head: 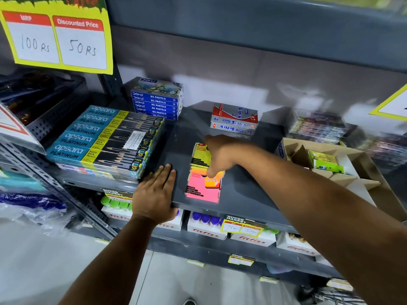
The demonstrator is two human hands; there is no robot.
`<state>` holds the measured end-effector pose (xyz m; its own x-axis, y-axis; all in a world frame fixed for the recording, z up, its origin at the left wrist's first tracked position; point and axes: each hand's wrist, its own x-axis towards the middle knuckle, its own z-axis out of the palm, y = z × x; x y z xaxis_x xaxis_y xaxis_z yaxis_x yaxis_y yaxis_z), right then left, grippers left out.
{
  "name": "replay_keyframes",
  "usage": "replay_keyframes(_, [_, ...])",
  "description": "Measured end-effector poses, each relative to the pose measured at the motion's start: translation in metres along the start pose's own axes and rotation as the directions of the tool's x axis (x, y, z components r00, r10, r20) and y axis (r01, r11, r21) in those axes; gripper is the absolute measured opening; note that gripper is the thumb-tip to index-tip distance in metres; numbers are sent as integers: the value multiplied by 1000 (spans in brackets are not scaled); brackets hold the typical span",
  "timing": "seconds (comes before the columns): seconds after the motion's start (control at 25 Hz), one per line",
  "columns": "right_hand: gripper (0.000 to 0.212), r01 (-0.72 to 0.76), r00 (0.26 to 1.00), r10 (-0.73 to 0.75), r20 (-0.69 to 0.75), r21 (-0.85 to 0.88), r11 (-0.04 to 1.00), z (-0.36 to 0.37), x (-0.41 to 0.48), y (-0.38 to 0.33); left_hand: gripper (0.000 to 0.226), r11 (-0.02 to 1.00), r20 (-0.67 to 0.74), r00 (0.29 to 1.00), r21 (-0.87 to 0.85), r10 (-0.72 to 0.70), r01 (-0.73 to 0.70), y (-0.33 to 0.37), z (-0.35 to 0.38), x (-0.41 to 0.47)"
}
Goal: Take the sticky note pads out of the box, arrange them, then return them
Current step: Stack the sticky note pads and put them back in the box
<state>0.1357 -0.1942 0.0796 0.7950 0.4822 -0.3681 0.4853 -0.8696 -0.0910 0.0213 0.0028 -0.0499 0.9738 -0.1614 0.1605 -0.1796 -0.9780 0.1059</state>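
Two sticky note pads lie on the grey shelf [240,194], one behind the other. The pink pad [199,189] is at the front edge and the yellow pad [199,154] sits just behind it. My right hand [220,155] reaches in from the right and rests on top of both pads, its thumb pressing the pink one. My left hand [154,192] lies flat and open on the shelf's front edge, just left of the pink pad. The cardboard box [363,170] stands open at the right, with more pads [326,165] inside its dividers.
Stacked Apsara pencil boxes [105,139] fill the shelf's left side. Blue oil pastel boxes [157,102] and red-and-silver pen boxes [234,119] stand at the back. Fitfizz cartons [207,228] sit on the shelf below. A yellow price sign [57,36] hangs at top left.
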Motion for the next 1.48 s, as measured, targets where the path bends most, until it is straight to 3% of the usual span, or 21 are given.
replay_keyframes(0.2, [47, 63, 998, -65, -16, -83, 995, 22, -17, -15, 95, 1000, 1, 1000, -6, 2, -2, 0, 1, 0])
replay_keyframes(1.0, [51, 49, 999, -49, -21, -37, 998, 46, -20, -27, 98, 1000, -33, 999, -13, 7, -7, 1, 1, -2])
replay_keyframes(1.32, [59, -15, 985, 6, -172, -51, 999, 55, -23, -37, 99, 999, -14, 1000, -35, 15, -15, 1, -1, -1])
replay_keyframes(1.48, [55, -3, 984, -6, -177, -52, 999, 50, -38, -39, 91, 999, 4, 1000, -43, 12, -12, 2, -2, -1])
